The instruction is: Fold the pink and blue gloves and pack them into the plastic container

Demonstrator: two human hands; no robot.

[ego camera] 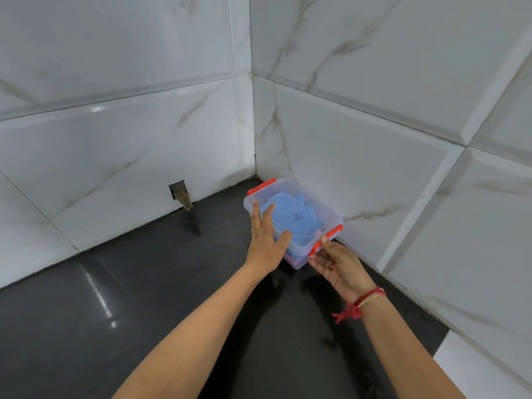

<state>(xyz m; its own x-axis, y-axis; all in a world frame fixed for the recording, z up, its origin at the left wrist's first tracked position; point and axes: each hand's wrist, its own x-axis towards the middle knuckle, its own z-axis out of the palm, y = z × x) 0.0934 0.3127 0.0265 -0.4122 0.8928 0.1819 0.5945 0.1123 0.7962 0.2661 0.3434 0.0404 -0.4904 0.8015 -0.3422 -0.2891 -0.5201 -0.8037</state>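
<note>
Left hand (266, 240): flat, fingers spread, palm pressing on the lid, gripping nothing.
Plastic container (302, 208): lidded, on the dark counter (115, 298) in the tiled corner; blue glove (290, 210) inside.
Right hand (338, 264): open, fingertips at 1 orange latch (328, 237).

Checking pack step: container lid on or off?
On. Clear lid covers the container; blue glove shows through it.
</note>
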